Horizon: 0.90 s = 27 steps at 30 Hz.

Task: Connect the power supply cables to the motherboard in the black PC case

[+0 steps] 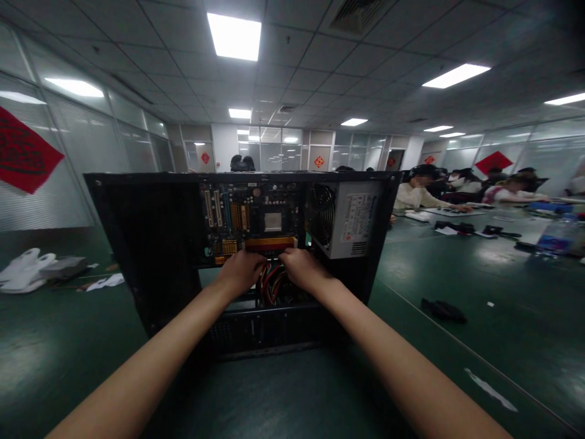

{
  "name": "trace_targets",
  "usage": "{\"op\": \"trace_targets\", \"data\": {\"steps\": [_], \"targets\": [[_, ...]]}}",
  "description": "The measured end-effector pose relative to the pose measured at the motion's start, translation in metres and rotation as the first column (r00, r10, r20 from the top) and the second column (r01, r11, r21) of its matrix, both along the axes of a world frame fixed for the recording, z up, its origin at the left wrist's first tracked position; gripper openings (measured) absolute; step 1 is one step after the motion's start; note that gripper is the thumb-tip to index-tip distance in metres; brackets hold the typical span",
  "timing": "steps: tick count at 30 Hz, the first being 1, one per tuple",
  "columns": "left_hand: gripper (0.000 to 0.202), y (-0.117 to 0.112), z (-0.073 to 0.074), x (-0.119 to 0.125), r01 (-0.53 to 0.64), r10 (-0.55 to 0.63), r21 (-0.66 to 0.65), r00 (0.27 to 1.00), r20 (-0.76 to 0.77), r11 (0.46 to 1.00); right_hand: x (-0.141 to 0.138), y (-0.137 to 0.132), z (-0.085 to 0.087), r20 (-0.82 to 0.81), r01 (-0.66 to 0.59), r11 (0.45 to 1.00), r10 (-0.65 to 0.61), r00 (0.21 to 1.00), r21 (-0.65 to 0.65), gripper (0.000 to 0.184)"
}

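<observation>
An opened black computer case [159, 177] stands on the green table, its inside facing me. The motherboard [287, 207] is mounted in it, with a bare square processor [273, 222] and yellow and red memory slots [269, 244]. My left hand [242, 271] is at the board's lower edge, its fingers curled by the left part of the slots. Across from it my right hand [304, 268] is closed by their right end. What the fingertips of both hands grip is hidden. Coloured cables [273, 285] hang between the hands. A grey power supply [354, 222] with a fan sits at upper right.
On the green table [411, 262] lie a dark cloth-like item [443, 310], a white strip [491, 389] and a plastic bottle [555, 235]. At the left are a white plastic bag [25, 268] and a grey box [64, 267]. Several people sit at tables at the right.
</observation>
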<state>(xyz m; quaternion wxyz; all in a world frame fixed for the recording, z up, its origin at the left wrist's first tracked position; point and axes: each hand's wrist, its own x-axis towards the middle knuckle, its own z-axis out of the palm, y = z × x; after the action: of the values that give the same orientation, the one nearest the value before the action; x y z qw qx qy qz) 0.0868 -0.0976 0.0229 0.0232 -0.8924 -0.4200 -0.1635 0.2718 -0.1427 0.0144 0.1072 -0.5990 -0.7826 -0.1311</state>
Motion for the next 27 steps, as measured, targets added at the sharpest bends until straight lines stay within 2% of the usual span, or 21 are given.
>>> {"op": "trace_targets", "data": {"steps": [8,13,17,20,22,24,27], "targets": [[0.028,0.0,-0.001,0.002,-0.045,0.045,0.009,0.999,-0.027,0.999,-0.002,0.0,0.001,0.012,0.011,1.0,-0.011,1.0,0.015,0.031],[0.03,-0.009,0.006,-0.003,-0.067,0.067,0.009,0.997,0.027,0.998,-0.005,-0.002,0.004,0.032,0.005,1.0,-0.006,0.999,0.021,0.03],[0.032,-0.041,0.007,-0.013,-0.076,0.066,0.058,0.987,0.148,0.995,-0.002,-0.016,0.007,0.049,-0.013,0.998,0.009,0.999,0.068,0.028],[0.042,-0.076,-0.008,-0.018,-0.077,0.075,0.004,0.983,0.167,0.997,0.013,-0.044,0.002,0.082,-0.052,0.986,0.04,0.996,0.158,0.027],[0.048,-0.094,-0.02,-0.018,-0.126,0.121,0.032,0.985,0.122,0.992,0.031,-0.067,-0.006,0.199,-0.144,0.949,0.089,0.976,0.279,0.031],[0.051,-0.103,-0.026,-0.014,-0.2,0.191,0.064,0.974,0.118,0.978,0.051,-0.089,-0.017,0.31,-0.219,0.886,0.09,0.947,0.41,0.033],[0.051,-0.103,-0.024,-0.004,-0.381,0.371,0.012,0.907,0.201,0.925,0.074,-0.11,-0.031,0.439,-0.351,0.81,0.132,0.889,0.469,0.028]]}}
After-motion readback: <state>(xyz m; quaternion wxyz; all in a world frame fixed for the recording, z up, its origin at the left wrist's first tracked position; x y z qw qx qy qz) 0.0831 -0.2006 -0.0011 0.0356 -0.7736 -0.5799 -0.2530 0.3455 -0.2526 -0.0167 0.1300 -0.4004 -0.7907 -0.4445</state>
